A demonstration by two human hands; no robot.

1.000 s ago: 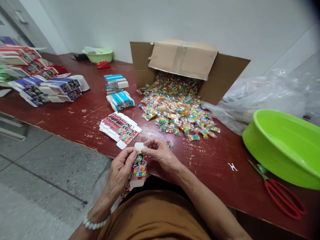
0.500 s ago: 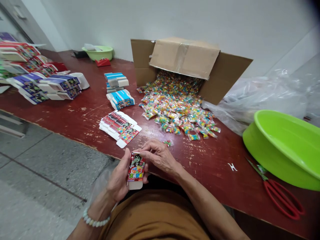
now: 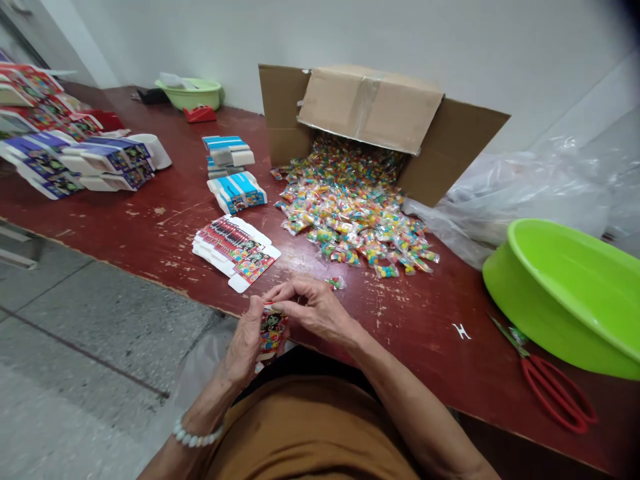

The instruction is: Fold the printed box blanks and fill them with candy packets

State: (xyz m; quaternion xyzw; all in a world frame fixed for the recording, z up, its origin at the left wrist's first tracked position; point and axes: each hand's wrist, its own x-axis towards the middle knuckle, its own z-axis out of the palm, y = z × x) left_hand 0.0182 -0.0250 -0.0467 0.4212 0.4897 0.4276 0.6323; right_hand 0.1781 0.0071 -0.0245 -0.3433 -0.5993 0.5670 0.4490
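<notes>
My left hand [image 3: 244,345] is wrapped round a small red candy box [image 3: 273,329] printed with a cartoon face and coloured candies. At the box's top end, the fingers of my right hand [image 3: 317,308] are pinched on the edge. Part of the box's lower end is hidden by my left hand. Just beyond my hands lies a fanned stack of flat red cartons [image 3: 237,248]. A single candy packet [image 3: 335,283] rests close to my right hand, in front of a heap of clear candy packets [image 3: 350,230].
A cardboard box [image 3: 370,110] lies on its side, spilling the packets. Blue cartons [image 3: 235,190] and purple cartons [image 3: 107,160] stand to the left. At right are a large green basin [image 3: 545,307], red-handled scissors [image 3: 555,390] and plastic sheeting [image 3: 525,183]. A tape dispenser [image 3: 200,114] sits farther back.
The candy box has tipped in my left hand, so its lower flap shows less. My right fingers remain at its top end. The view has shifted slightly.
</notes>
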